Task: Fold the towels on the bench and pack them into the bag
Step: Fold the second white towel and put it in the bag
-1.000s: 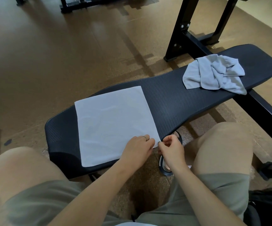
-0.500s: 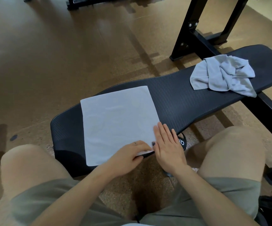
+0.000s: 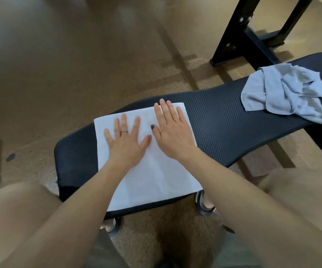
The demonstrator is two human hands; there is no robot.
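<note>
A pale grey towel (image 3: 156,180) lies flat and square on the near end of the black padded bench (image 3: 220,124). My left hand (image 3: 126,141) presses on its far left part with fingers spread and straight. My right hand (image 3: 172,130) lies flat beside it on the towel's far right part, fingers straight and together. A second grey towel (image 3: 283,91) sits crumpled in a heap farther right along the bench. No bag is in view.
A black metal rack frame (image 3: 239,35) stands on the brown floor behind the bench's right part. My bare knees flank the bench's near edge, and sandalled feet (image 3: 204,206) show beneath it.
Both hands left the towel's near right corner and slid up across it; they now lie flat side by side on its far half. The camera tilted closer to the bench.
</note>
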